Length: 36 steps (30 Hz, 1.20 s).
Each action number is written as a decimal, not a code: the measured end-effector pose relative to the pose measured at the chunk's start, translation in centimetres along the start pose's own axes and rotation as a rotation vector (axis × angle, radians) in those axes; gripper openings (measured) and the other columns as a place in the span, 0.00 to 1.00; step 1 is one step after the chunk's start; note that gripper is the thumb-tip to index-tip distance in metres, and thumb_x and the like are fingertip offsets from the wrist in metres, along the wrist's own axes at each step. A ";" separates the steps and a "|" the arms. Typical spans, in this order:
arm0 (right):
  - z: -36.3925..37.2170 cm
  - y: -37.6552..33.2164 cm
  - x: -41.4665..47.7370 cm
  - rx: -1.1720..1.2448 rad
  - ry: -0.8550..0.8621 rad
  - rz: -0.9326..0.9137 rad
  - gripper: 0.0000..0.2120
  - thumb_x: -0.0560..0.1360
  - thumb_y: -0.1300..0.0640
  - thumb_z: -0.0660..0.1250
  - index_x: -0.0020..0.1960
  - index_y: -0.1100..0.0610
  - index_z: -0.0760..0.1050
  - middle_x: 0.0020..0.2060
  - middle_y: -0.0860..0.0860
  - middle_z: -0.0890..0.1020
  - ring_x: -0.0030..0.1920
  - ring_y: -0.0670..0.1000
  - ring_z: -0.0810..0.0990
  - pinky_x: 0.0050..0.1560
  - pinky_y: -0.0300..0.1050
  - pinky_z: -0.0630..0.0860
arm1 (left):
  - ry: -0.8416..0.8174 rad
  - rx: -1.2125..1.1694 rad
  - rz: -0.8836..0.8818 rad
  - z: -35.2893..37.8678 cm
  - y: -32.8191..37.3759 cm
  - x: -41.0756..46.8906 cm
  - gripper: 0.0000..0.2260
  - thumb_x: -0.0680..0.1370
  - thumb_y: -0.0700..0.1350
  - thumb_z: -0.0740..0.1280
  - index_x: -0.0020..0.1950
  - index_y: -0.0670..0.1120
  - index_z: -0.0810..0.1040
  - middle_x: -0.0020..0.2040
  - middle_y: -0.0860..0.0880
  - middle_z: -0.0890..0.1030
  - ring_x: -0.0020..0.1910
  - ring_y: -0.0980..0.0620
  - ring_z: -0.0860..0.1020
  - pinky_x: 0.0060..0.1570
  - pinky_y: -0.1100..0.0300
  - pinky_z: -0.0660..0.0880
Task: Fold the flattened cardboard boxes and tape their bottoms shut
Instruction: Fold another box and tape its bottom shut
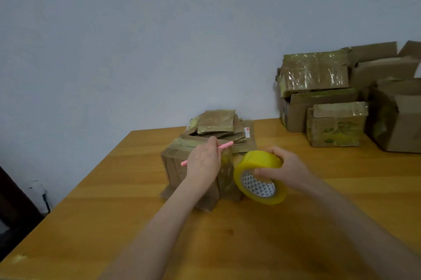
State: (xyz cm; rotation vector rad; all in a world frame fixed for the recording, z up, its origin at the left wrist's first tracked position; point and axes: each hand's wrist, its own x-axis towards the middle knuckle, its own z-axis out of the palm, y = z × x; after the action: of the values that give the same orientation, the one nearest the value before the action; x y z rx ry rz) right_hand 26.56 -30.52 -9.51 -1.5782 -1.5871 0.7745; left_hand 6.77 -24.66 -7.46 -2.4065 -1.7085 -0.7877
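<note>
Standing in the middle of the frame on a wooden table (114,200) is the cardboard box (175,163) that is folded up, with strips of yellowish tape over its top and its right corner. The table has a warm honey colour, a visible grain and a soft shine, and it fills the lower half of the picture.

The left hand (204,163) lies over the box, and its fingers are curled around a thin pink tool (225,145); if this is a pen or a cutter, I cannot tell. The right hand (282,169) grips the roll of yellow tape (257,159), fingers over the top and thumb at the patterned core. The roll is just beside the right side of the box. I cannot tell if it rests on the table.

Behind the box, towards the wall, lies a pile of flattened cardboard boxes (216,121). At the right of the frame, finished boxes (314,72) are stacked against the wall, several with glossy tape.

The wall (136,40) is plain, pale grey-blue, and takes the whole upper half. In the lower left, past the table edge, stand a dark piece of furniture (11,207) and a blurred white object (37,191).
</note>
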 end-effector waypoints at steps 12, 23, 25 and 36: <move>-1.7 0.8 -1.1 -0.071 -0.010 -0.021 0.19 0.68 0.49 0.74 0.54 0.49 0.71 0.49 0.48 0.77 0.46 0.47 0.78 0.37 0.39 0.76 | 0.025 0.130 0.029 0.5 -0.3 -0.1 0.12 0.82 0.49 0.55 0.57 0.44 0.73 0.40 0.49 0.77 0.35 0.50 0.77 0.37 0.56 0.77; -1.4 1.1 -1.6 -0.069 0.059 0.021 0.21 0.67 0.47 0.74 0.55 0.45 0.68 0.52 0.49 0.75 0.48 0.49 0.77 0.38 0.41 0.77 | 0.257 0.049 0.247 -2.7 -0.2 -1.9 0.18 0.80 0.58 0.54 0.55 0.52 0.80 0.25 0.56 0.70 0.20 0.57 0.68 0.17 0.61 0.67; -1.4 1.1 -1.7 -0.063 0.059 0.013 0.21 0.67 0.46 0.74 0.56 0.46 0.69 0.52 0.49 0.75 0.48 0.48 0.77 0.38 0.41 0.77 | 0.056 0.029 0.226 -3.4 0.5 -3.2 0.17 0.81 0.55 0.53 0.65 0.56 0.74 0.31 0.55 0.75 0.25 0.57 0.72 0.25 0.61 0.74; -1.4 1.1 -1.6 -0.068 0.048 -0.006 0.21 0.67 0.47 0.74 0.56 0.46 0.71 0.50 0.47 0.76 0.45 0.45 0.77 0.35 0.36 0.72 | -0.173 0.180 0.121 -2.5 1.3 -3.6 0.15 0.83 0.45 0.58 0.69 0.56 0.70 0.37 0.51 0.80 0.29 0.52 0.77 0.33 0.59 0.78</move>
State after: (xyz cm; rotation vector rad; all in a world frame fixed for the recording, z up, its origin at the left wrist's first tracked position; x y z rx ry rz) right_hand 28.28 -32.15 -9.85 -1.6275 -1.5977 0.6811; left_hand 6.16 -29.07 -6.65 -2.4857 -1.5929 -0.4023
